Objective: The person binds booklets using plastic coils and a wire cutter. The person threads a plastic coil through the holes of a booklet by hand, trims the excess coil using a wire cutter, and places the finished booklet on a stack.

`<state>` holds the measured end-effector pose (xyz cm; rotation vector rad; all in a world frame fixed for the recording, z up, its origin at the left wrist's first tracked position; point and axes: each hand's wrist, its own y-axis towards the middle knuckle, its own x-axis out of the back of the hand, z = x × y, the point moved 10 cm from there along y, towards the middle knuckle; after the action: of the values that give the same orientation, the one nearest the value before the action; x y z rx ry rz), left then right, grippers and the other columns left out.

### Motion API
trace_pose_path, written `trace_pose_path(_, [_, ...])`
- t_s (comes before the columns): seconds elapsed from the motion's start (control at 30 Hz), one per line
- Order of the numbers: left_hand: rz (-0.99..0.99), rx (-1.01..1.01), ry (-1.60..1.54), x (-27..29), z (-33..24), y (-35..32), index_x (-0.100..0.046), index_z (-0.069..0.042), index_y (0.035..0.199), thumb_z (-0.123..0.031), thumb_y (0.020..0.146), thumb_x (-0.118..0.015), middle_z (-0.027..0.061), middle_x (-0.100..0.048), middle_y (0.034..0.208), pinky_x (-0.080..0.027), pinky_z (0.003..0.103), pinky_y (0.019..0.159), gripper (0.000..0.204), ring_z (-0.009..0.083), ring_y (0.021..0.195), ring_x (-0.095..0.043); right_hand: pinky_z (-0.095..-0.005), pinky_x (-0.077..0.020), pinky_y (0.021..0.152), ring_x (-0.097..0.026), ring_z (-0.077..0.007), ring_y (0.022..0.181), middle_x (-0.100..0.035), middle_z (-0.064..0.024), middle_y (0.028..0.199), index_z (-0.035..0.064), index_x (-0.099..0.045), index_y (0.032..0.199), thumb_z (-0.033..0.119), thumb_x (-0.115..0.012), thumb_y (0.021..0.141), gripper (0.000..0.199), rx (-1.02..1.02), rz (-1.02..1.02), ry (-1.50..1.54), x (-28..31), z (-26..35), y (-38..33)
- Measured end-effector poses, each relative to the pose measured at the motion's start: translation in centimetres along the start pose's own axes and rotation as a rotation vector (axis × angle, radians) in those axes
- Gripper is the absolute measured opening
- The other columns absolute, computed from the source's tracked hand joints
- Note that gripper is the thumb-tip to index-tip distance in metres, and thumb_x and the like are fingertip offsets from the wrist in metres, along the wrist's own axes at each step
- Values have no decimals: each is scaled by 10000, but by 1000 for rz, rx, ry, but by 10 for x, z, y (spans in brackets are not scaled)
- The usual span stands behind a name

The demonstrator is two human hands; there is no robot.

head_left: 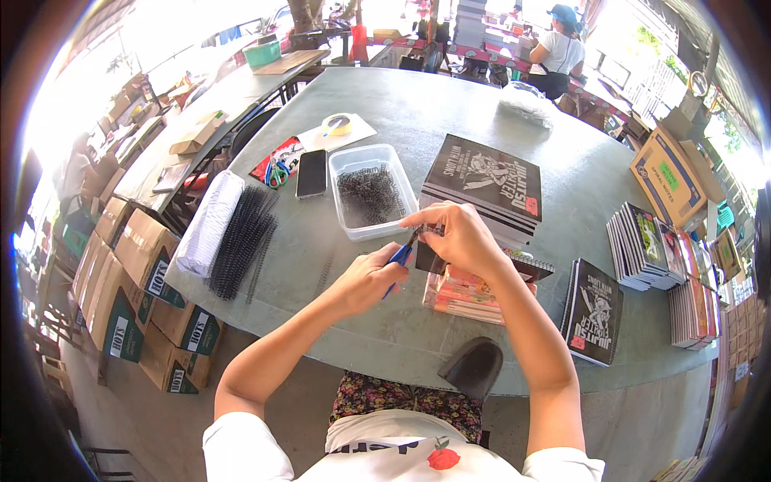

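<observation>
The left hand (363,279) clamps blue-handled pliers (401,257) and the right hand (461,238) a spiral notebook (530,270) in an apparent trimming step, next calling for steady alignment.

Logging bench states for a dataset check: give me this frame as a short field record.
left hand: grips a blue-handled tool
right hand: at a dark spiral-bound notebook, fingers near the tool's tip; exact grip unclear
container: clear plastic tub, holding loose black coil pieces
left of tub: black phone, long black coils, white bundle
right of tub: stacked black-covered notebooks
surface: grey-green table
</observation>
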<state>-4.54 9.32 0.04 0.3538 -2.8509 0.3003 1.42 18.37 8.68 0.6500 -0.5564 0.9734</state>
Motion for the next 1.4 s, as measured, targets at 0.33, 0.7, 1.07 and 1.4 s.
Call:
trace_pose_path(0.33, [-58,16,124,17,4,-1,-566,-51,1108,-309,829,-515,37,-567,733,-440,304,636,383,139,695,-550,-330,-472,826,-613,-267,922,-652,-95,981,41,-711,906,-89,-534,691,307,173,3,-25,-17,13,8])
trace_pose_path(0.7, [42,94,-207,13,23,0,-568,-7,1074,-334,905,-500,113,-651,792,-494,384,651,374,252,711,-634,-394,-500,737,-622,-332,816,-581,-144,973,-58,-643,774,63,-674,720,136,43,-140,-175,-6,1,7])
trace_pose_path(1.07, [458,277,-926,-16,9,-11,-460,51,1278,-338,910,-373,211,-637,972,-497,473,818,543,315,841,-652,-403,-497,738,-617,-338,822,-573,-149,978,-68,-612,774,52,-666,735,137,27,-142,-288,-20,1,19])
trace_pose_path(1.4, [-272,-246,347,39,27,15,-496,-31,1218,-323,898,-508,111,-588,839,-438,298,687,433,148,787,-574,-400,-507,786,-612,-347,888,-559,-161,1019,-47,-597,929,34,-678,712,245,108,-134,-358,-26,11,37])
